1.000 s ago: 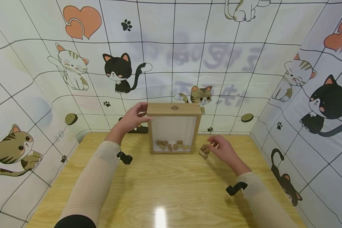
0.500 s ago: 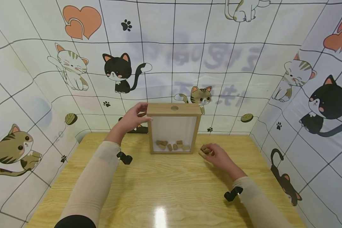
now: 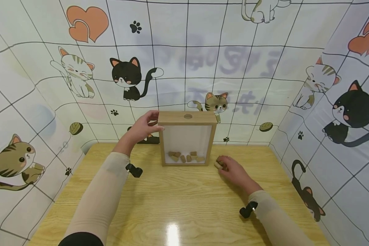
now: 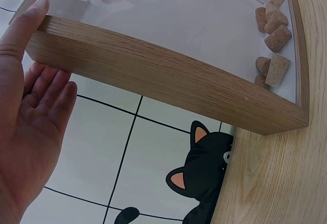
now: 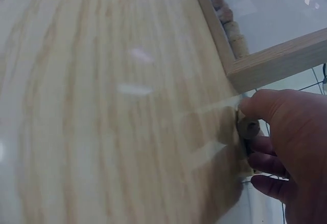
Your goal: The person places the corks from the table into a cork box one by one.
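A shallow wooden box [image 3: 172, 118] with a clear front and a round hole in its top stands upright at the table's back. Several corks [image 4: 278, 70] lie along its bottom inside. My left hand [image 3: 140, 130] holds the box's upper left side, thumb at the front edge and fingers behind, as the left wrist view confirms. To the right of the box, my right hand [image 3: 236, 173] is low over a small group of loose corks. Its thumb and fingers pinch a cork [image 5: 249, 128] close to the tabletop; the hand partly hides the others.
The light wood table [image 3: 172, 194] stretches in front of the box. A white cloth [image 3: 172, 68] printed with cats and grid lines hangs close behind and along both sides. Black wrist cameras [image 3: 248, 209] sit on both sleeves.
My right hand has come down and left onto the loose corks, and its fingers have closed in around one. The left hand and the box have stayed put.
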The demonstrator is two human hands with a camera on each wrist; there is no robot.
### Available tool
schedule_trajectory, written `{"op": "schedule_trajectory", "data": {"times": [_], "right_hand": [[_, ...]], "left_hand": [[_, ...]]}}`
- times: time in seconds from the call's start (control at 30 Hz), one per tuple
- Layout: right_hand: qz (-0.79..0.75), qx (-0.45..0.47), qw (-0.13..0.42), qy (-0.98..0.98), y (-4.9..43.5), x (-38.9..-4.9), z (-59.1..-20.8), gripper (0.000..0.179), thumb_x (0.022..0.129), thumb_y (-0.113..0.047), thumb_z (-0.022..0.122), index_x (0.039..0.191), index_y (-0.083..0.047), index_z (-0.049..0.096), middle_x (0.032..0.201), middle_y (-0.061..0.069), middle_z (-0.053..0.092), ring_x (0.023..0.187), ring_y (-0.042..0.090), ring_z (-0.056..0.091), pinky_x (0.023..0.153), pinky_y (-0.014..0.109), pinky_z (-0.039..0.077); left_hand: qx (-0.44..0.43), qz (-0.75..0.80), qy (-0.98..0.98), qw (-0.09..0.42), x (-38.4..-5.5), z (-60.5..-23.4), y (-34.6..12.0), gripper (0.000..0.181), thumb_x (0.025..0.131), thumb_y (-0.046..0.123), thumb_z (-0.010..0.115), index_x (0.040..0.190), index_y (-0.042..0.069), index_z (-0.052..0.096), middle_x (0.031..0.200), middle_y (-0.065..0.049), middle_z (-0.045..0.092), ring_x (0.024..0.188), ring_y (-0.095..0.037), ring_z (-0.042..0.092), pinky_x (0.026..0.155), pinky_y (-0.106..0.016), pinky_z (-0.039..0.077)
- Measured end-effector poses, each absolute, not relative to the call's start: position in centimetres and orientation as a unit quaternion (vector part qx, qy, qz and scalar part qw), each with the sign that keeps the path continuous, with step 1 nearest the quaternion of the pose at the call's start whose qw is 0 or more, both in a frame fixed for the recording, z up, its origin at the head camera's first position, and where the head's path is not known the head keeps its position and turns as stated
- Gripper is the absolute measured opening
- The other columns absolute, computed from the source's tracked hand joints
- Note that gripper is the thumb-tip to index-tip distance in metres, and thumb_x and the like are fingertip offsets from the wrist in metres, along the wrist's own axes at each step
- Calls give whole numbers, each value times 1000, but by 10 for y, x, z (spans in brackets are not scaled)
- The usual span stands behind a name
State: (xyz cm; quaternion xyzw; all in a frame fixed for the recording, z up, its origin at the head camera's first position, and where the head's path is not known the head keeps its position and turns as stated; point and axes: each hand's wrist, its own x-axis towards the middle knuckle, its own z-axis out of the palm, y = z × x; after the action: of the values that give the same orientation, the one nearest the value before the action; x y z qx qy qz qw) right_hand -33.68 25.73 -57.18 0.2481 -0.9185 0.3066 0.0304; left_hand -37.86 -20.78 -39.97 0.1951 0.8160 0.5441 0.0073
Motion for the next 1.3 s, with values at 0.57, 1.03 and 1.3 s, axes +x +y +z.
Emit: {"op": "schedule_trajectory", "data": {"times": [0.57,1.03,1.3], "right_hand": [[270,248,39,-930,255,-335,-571,40,100,-8,80,137,-4,67,116,12,71,103,28,67,89,54,60],[363,232,54,-901,256,-335,-558,43,98,2,72,140,-5,72,109,8,67,85,20,58,72,33,53],[409,232,88,-878,254,-334,-529,46,95,2,75,140,-7,75,94,4,56,76,18,49,63,29,45]], "left_hand": [[197,546,814,7,-380,-397,-206,77,103,21,84,165,7,41,158,-18,50,157,-39,43,132,-51,36],[192,539,820,8,-379,-397,-207,80,102,24,85,166,8,40,160,-17,50,157,-41,43,131,-54,38],[189,541,820,13,-380,-399,-208,81,102,25,85,167,8,39,161,-18,49,157,-42,42,131,-55,37]]}}
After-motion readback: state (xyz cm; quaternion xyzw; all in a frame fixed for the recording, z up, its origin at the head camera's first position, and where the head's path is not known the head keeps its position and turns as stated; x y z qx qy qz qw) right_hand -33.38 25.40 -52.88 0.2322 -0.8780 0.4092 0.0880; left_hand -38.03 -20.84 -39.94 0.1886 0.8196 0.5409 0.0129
